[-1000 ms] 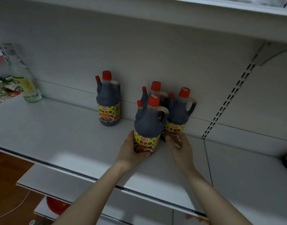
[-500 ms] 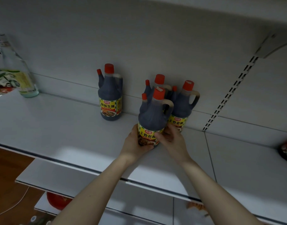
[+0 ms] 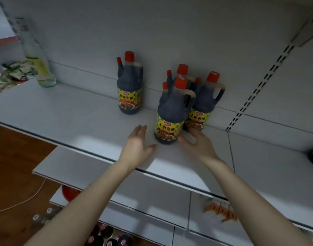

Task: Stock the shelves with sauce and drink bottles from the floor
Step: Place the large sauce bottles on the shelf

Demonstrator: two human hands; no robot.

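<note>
Left hand [image 3: 136, 147] and right hand [image 3: 199, 145] flank the sauce bottle [image 3: 171, 119], open and empty; best draw them back without nudging it.

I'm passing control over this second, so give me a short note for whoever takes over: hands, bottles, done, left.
Left hand: open, over the shelf, left of the front soy sauce bottle, not touching it.
Right hand: open, fingers by that bottle's base; contact too blurred to tell.
Done: front bottle stands upright on the shelf, rear bottles close behind, a fourth bottle apart to the left.
Left: floor bottles below need shelving.
</note>
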